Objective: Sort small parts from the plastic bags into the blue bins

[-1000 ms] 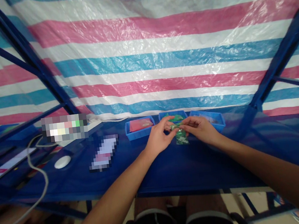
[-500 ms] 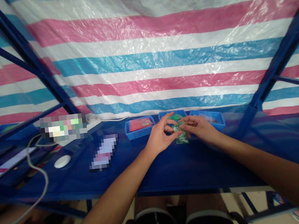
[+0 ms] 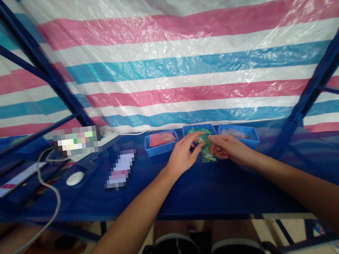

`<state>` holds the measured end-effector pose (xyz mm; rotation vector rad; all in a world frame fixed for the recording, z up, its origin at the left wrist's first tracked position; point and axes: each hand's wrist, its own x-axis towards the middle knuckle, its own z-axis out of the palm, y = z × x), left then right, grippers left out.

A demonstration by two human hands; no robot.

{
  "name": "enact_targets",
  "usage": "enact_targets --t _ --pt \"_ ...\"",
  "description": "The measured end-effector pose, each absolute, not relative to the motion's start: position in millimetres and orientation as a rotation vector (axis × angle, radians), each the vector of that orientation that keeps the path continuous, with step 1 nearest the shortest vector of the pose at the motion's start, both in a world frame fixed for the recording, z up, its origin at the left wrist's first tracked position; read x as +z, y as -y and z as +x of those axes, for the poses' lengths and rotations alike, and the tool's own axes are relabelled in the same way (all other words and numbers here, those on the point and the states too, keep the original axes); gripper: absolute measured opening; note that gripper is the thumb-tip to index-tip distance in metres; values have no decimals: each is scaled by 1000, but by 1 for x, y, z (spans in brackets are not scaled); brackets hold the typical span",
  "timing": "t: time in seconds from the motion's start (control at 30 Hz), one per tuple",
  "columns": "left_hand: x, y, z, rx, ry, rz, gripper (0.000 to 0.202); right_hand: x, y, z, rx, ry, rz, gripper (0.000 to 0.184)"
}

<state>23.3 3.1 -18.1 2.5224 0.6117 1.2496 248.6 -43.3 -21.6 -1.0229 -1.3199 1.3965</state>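
Note:
Both hands meet over a small green packet in clear wrapping [image 3: 207, 152], held just above the blue table [image 3: 195, 189]. My left hand [image 3: 183, 157] pinches its left side with thumb and fingers. My right hand [image 3: 231, 148] grips its right edge with closed fingers. Directly behind them stands the middle blue bin [image 3: 199, 130] holding more green packets. A blue bin with red packets [image 3: 161, 140] is to its left, and another blue bin [image 3: 238, 133] to its right.
A white mouse [image 3: 75, 178], a grey cable [image 3: 47, 199], a blurred flat item [image 3: 120, 170] and a blurred device [image 3: 77, 141] lie on the left. Blue frame bars [image 3: 49, 80] slant at both sides. A striped plastic tarp [image 3: 180, 59] hangs behind.
The packet has come lower, closer to the table, and my fingers have shifted on it. The whole view has slid a little to the right.

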Motion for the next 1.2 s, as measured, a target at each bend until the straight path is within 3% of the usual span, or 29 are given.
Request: enact_targets --t 0.1,0.3,0.57,0.8,1.07,1.2 --pt "-18 -2 22 1219 -663 2471 51 -22 43 249 1301 1430 -1039 46" --pt "-12 -1 23 1319 -523 2580 53 -25 41 251 1369 1307 -994 51" --pt "-15 -5 24 1271 -416 2645 36 -25 41 252 1567 1175 -931 46" --pt "-18 -7 22 1356 -529 2549 35 -23 41 250 1275 1308 -966 41" --pt "-16 -1 23 1233 -492 2595 34 -24 41 255 1266 1461 -1016 38" --pt "-11 1 23 1246 -469 2555 51 -24 39 255 1424 1246 -946 43"
